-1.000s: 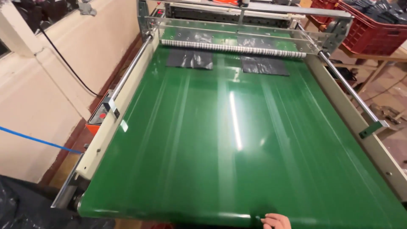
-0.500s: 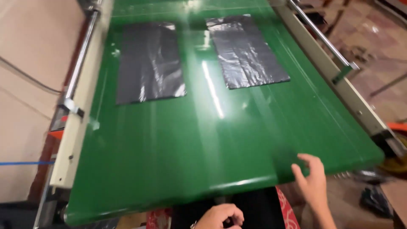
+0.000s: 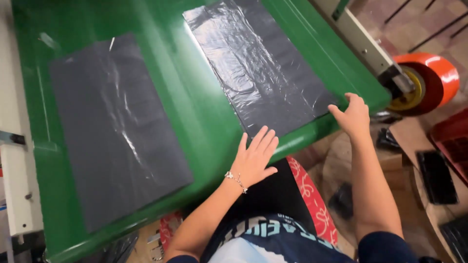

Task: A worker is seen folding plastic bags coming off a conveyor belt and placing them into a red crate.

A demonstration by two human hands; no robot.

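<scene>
Two flat black plastic bags lie on the green conveyor belt (image 3: 204, 117). The right bag (image 3: 258, 63) reaches the belt's near edge. My left hand (image 3: 254, 157) rests open, fingers spread, at that bag's near left corner. My right hand (image 3: 352, 115) is open at the bag's near right corner, fingertips touching or almost touching its edge. The left bag (image 3: 114, 126) lies untouched further left, its near end by the belt edge. A thin bracelet sits on my left wrist.
A white metal side rail (image 3: 360, 39) runs along the belt's right side. An orange roll (image 3: 429, 80) hangs at its end. Red crates (image 3: 451, 141) and dark bags lie on the floor to the right. A white frame (image 3: 14, 190) borders the left side.
The two black bags have travelled down the belt toward me. The view has dropped closer. Both hands have risen to the near edge of the right bag.
</scene>
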